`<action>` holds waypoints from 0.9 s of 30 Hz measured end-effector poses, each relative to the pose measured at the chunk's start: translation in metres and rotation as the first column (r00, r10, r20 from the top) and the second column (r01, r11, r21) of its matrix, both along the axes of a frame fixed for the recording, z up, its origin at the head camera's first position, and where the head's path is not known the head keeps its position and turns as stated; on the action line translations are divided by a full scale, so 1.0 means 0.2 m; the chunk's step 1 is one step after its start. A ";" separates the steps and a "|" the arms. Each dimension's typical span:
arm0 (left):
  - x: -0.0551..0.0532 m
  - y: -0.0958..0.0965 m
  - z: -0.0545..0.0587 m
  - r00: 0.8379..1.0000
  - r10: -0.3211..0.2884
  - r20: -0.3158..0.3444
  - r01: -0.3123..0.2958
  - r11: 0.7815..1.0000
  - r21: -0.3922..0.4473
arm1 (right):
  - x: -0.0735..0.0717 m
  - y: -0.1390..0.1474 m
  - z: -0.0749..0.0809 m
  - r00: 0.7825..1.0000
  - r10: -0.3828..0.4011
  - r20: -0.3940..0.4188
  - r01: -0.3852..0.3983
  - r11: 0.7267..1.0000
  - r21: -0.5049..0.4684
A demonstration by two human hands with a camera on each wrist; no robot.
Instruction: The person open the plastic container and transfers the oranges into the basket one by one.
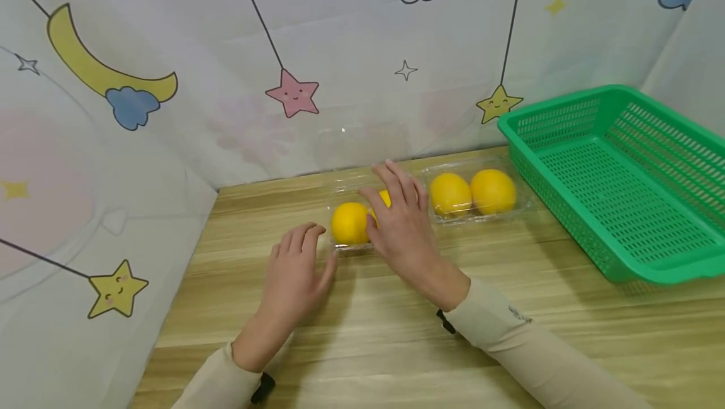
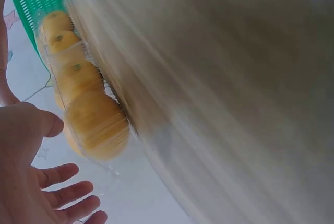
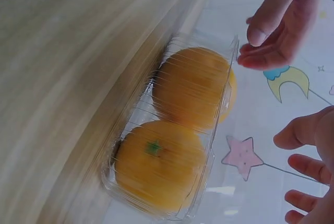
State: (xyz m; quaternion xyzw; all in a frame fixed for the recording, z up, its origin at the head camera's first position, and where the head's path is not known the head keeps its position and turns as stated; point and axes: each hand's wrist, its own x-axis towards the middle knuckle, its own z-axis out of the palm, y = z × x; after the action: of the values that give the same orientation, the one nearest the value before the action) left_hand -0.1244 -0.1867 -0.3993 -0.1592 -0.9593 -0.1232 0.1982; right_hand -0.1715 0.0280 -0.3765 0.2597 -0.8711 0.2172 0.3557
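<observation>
A clear plastic clamshell box (image 1: 352,248) stands on the wooden table, with yellow-orange oranges (image 1: 349,223) inside. Its transparent lid (image 1: 362,145) stands raised at the back, against the wall cloth. My right hand (image 1: 403,223) hovers over the box's right part, fingers spread, covering one orange partly. In the right wrist view its fingers (image 3: 305,169) are apart from the oranges (image 3: 162,164). My left hand (image 1: 296,270) is beside the box's left end, fingers loosely bent and holding nothing. The left wrist view shows its thumb (image 2: 52,124) close to the nearest orange (image 2: 96,125).
A second clear box (image 1: 478,217) with two oranges (image 1: 493,192) sits just right of the first. Farther right is a green plastic basket (image 1: 572,233) with slotted walls. A white cloth (image 1: 351,31) printed with stars and a moon hangs behind the table (image 1: 362,340).
</observation>
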 end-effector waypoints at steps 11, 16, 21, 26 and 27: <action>-0.02 -0.06 -0.01 0.999 -0.018 -0.046 0.005 0.960 -0.281 | 0.01 -0.01 -0.03 0.925 0.071 0.374 -0.127 0.984 0.126; -0.03 -0.04 -0.01 0.997 -0.045 -0.061 0.020 0.932 -0.361 | 0.01 0.00 -0.05 0.896 0.081 0.437 -0.152 0.980 0.131; -0.02 0.01 -0.03 0.990 -0.077 -0.114 0.021 0.906 -0.423 | 0.00 0.01 -0.07 0.887 0.063 0.457 -0.148 0.977 0.152; 0.01 0.05 -0.06 0.990 -0.055 -0.133 -0.005 0.911 -0.412 | 0.00 0.00 -0.07 0.888 0.066 0.455 -0.150 0.977 0.151; 0.02 0.05 -0.06 0.991 -0.054 -0.127 -0.002 0.916 -0.402 | 0.00 0.00 -0.07 0.887 0.066 0.457 -0.150 0.977 0.151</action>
State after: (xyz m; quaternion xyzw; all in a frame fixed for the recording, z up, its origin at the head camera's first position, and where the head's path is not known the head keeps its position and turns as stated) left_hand -0.1205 -0.1760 -0.4115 -0.2170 -0.9463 0.0844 0.2241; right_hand -0.1708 0.0281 -0.3900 0.2822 -0.9299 0.2102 0.1070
